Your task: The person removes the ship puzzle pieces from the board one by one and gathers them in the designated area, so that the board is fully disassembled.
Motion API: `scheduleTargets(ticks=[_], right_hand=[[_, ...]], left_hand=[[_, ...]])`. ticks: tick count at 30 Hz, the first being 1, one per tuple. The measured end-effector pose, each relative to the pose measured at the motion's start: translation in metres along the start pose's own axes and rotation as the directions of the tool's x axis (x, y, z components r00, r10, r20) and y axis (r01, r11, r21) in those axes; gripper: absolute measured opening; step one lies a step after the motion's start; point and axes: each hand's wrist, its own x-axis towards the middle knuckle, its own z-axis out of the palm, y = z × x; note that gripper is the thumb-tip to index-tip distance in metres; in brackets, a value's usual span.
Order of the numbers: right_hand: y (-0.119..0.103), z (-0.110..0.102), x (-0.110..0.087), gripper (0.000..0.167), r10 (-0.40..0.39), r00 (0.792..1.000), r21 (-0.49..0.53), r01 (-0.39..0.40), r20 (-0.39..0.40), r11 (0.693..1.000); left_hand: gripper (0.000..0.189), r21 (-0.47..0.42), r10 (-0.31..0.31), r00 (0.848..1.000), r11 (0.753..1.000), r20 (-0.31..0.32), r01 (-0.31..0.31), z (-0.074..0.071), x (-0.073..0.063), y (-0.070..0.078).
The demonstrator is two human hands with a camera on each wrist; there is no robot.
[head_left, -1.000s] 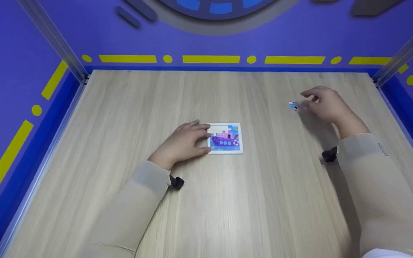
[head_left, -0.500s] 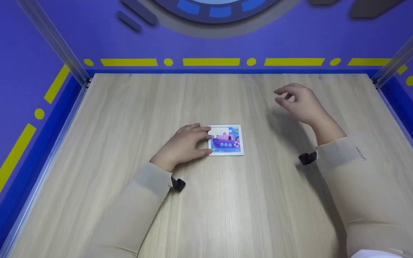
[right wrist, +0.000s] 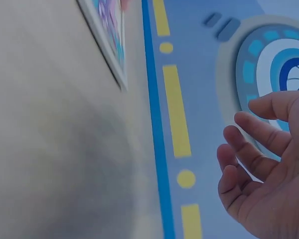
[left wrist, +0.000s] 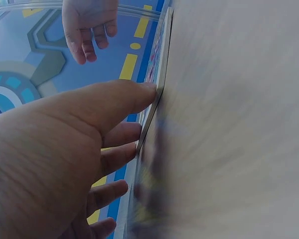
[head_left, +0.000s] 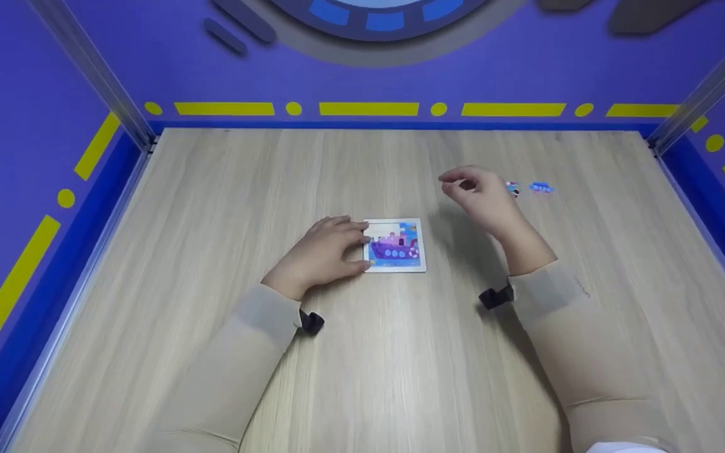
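A small jigsaw puzzle in a white frame (head_left: pixel 423 251) lies on the table, showing a purple ship (head_left: pixel 394 250). Its upper left area is bare white. My left hand (head_left: pixel 321 255) rests against the frame's left edge, with thumb and fingertips touching it and the fingers fairly straight. Raised over the table to the right of the puzzle is my right hand (head_left: pixel 485 201). Its fingers are loosely bent, and the right wrist view (right wrist: pixel 269 164) shows nothing between thumb and fingers. Behind that hand lie a partly hidden loose puzzle piece (head_left: pixel 513 189) and a blue boat-shaped piece (head_left: pixel 542 187).
The wood-grain table (head_left: pixel 337 390) is bounded by a blue-purple back wall (head_left: pixel 369 82) with yellow markings. Similar panels stand at both sides, with metal posts (head_left: pixel 95 69) in the corners. A small black device (head_left: pixel 496 297) sits at each wrist.
My right hand has moved left from beside the loose pieces toward the puzzle, leaving them in view behind it. My left hand keeps its place at the frame.
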Motion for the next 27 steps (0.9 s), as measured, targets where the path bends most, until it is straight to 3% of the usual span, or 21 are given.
scheduleTargets(ticks=[12,18,27], right_hand=[[0.009,0.041,0.002,0.033,-0.052,0.992,0.032,0.048,0.116,0.998],[0.011,0.052,0.000,0.030,-0.101,0.983,-0.040,0.109,0.153,0.993],[0.013,0.061,-0.004,0.031,-0.119,0.951,-0.169,0.172,0.286,0.971]], left_hand=[[0.062,0.018,-0.002,1.000,1.000,0.004,0.002,0.000,-0.001,-0.001],[0.062,0.006,-0.018,1.000,1.000,0.005,0.018,-0.001,-0.001,0.001],[0.063,0.013,-0.029,0.999,0.999,0.012,0.029,-0.002,-0.002,0.004]])
